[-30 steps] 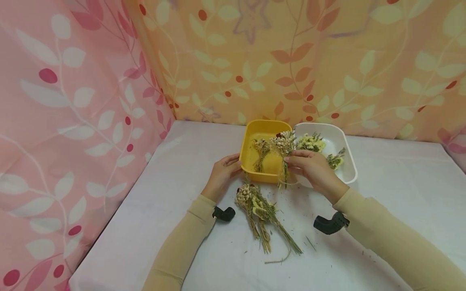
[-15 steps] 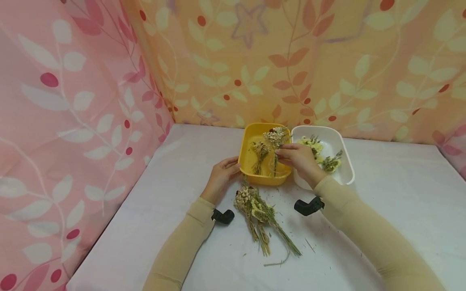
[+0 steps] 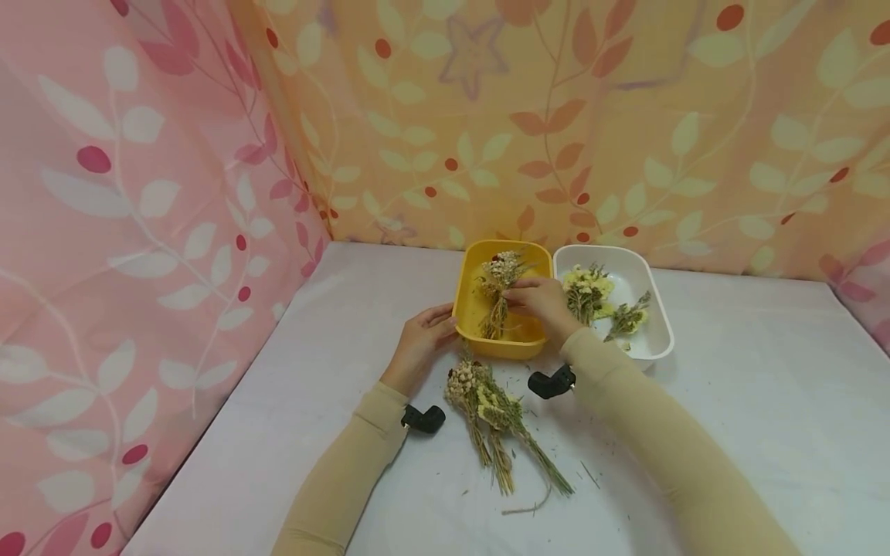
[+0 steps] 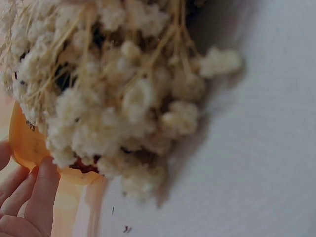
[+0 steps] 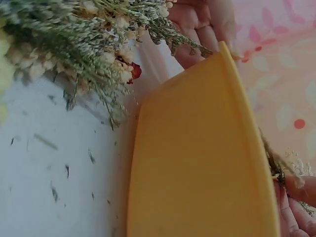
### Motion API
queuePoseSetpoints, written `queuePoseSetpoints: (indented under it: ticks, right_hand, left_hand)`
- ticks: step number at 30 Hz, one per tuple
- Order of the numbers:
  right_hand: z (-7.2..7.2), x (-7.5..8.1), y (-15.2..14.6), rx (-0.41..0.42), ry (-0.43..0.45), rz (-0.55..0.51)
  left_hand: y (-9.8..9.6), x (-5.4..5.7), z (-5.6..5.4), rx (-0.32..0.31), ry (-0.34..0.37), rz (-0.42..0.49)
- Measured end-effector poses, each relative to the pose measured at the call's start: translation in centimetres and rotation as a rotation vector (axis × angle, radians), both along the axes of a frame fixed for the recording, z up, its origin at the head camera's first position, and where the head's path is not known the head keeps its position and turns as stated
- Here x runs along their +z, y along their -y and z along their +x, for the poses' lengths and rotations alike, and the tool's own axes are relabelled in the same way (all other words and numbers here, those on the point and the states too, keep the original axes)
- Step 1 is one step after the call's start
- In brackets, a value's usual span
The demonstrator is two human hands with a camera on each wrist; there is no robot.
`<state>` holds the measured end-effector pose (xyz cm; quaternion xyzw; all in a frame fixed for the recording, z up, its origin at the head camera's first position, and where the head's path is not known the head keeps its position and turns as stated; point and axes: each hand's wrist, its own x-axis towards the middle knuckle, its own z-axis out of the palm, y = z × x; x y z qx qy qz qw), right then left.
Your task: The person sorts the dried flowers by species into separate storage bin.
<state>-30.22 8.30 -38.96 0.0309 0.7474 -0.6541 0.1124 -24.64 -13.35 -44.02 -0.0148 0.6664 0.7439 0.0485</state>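
My right hand (image 3: 541,303) pinches the stems of a small bunch of dried flowers (image 3: 504,270) over the yellow tub (image 3: 506,351). The bunch has cream blossoms and a dark red bloom; it overlaps another bunch in the tub. In the right wrist view the pinching fingers (image 5: 298,190) show beyond the tub's rim, partly hidden by its wall. My left hand (image 3: 421,341) rests its fairly straight fingers (image 4: 43,190) against the tub's left side. Just in front lie tied bunches with cream flowers (image 3: 467,384) and yellow flowers (image 3: 492,408), their stems pointing toward me.
A white tub (image 3: 659,313) stands right beside the yellow one, holding yellow-flowered bunches (image 3: 587,287). A loose piece of twine (image 3: 528,510) and plant crumbs lie on the white tabletop (image 3: 292,386). Patterned cloth walls (image 3: 389,139) rise at the back and left.
My right hand has carried its dried flower bunch leftward, from the yellow tub's right edge to above the bunch inside it. The left hand stays at the tub's side.
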Motion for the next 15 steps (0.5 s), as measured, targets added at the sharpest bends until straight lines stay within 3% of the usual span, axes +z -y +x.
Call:
queuePoseSetpoints:
  ticks: [9,15]
  right_hand:
    - [-0.9,-1.6,2.0,-0.015,0.025,-0.042]
    - [-1.3,-2.3,2.5,-0.047,0.045,-0.046]
  left_hand:
    - [0.0,-0.1,-0.1,0.028,0.026,0.02]
    - [-0.2,-0.2,-0.2,0.014,0.024,0.023]
